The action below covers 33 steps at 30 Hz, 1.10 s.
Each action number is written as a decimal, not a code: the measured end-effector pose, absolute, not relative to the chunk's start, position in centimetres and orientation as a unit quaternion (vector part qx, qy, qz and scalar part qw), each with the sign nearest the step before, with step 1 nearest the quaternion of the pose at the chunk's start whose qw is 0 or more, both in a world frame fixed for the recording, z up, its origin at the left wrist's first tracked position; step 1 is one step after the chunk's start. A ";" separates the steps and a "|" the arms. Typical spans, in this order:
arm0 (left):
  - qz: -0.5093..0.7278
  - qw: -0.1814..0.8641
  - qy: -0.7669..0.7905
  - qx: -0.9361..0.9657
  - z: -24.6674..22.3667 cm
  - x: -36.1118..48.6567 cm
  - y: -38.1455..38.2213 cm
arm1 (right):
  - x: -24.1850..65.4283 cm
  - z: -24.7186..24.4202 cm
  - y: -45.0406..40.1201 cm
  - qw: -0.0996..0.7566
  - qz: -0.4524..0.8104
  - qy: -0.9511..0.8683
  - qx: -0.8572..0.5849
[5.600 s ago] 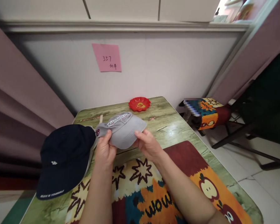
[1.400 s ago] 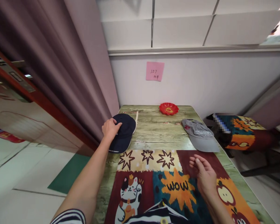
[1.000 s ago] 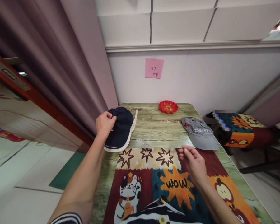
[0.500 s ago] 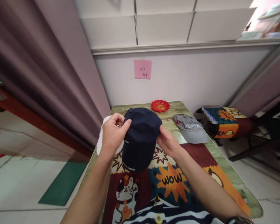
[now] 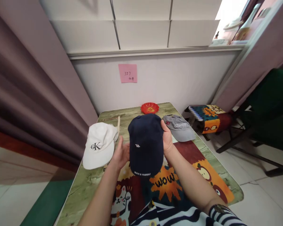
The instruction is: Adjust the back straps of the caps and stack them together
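Navy cap (image 5: 146,141) runs lengthwise from twelve to six o'clock; right hand (image 5: 167,140) pinches its three-o'clock edge; left hand (image 5: 120,154), spread, flanks nine o'clock, contact unclear.

Matt cloth navy cap (image 5: 146,138), matt cloth white cap (image 5: 99,142), glossy red plastic dish (image 5: 150,108), smooth wood-look tabletop (image 5: 82,191)
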<state>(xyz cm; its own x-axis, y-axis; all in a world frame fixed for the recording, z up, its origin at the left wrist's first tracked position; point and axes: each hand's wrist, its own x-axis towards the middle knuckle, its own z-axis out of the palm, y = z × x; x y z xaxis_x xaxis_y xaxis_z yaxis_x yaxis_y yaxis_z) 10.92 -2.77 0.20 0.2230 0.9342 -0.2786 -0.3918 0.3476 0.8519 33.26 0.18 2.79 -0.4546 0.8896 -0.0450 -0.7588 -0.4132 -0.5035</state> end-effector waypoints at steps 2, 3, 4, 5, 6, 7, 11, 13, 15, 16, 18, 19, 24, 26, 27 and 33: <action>0.454 0.784 0.317 0.280 -0.1 11.4 -3.3 | 33.0 1.9 0.3 0.488 0.825 -0.235 -0.162; 0.474 0.790 0.283 0.266 -0.1 11.5 -3.4 | 32.9 1.4 0.3 0.482 0.824 -0.245 -0.168; 0.505 0.784 0.255 0.256 0.0 11.5 -3.5 | 32.9 1.0 0.2 0.478 0.822 -0.255 -0.176; 0.537 0.771 0.236 0.248 0.2 11.5 -3.4 | 32.9 0.6 0.2 0.478 0.817 -0.262 -0.187; 0.564 0.757 0.225 0.243 0.3 11.3 -3.4 | 33.0 0.3 0.1 0.481 0.811 -0.268 -0.198; 0.582 0.745 0.222 0.239 0.3 11.1 -3.3 | 33.1 0.1 0.0 0.483 0.805 -0.273 -0.211; 0.574 0.740 0.251 0.244 0.4 10.6 -3.1 | 33.6 0.1 -0.5 0.493 0.774 -0.303 -0.255; 0.557 0.745 0.266 0.253 0.6 10.7 -3.1 | 33.8 0.1 -0.5 0.497 0.763 -0.316 -0.266; 0.537 0.750 0.291 0.253 1.1 10.9 -2.9 | 34.0 0.1 -0.3 0.485 0.769 -0.319 -0.269; 0.529 0.751 0.309 0.247 1.4 11.0 -2.6 | 34.1 0.0 -0.2 0.471 0.778 -0.317 -0.270; 0.527 0.739 0.356 0.223 2.2 11.1 -1.9 | 34.3 -0.1 0.1 0.449 0.788 -0.311 -0.285; 0.534 0.724 0.382 0.211 2.6 11.1 -1.5 | 34.4 0.0 0.3 0.450 0.783 -0.310 -0.298; 0.600 0.619 0.412 0.295 5.9 11.0 0.3 | 34.9 2.0 1.7 0.550 0.681 -0.384 -0.294; 0.613 0.576 0.387 0.377 7.0 10.9 0.4 | 35.3 2.8 2.1 0.576 0.637 -0.432 -0.277; 0.615 0.554 0.384 0.410 7.1 10.8 0.3 | 35.6 2.9 2.3 0.581 0.615 -0.455 -0.279; 0.503 0.512 0.473 0.511 3.0 9.6 -1.3 | 37.0 -0.7 1.2 0.512 0.511 -0.568 -0.392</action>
<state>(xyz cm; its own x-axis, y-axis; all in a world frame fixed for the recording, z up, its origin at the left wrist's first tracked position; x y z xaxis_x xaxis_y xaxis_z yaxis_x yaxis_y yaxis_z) 9.57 -1.32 3.00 0.0470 0.9985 0.0291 -0.0323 -0.0276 0.9991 37.01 1.19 -0.71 -0.1684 0.9691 0.1803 -0.0781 0.1692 -0.9825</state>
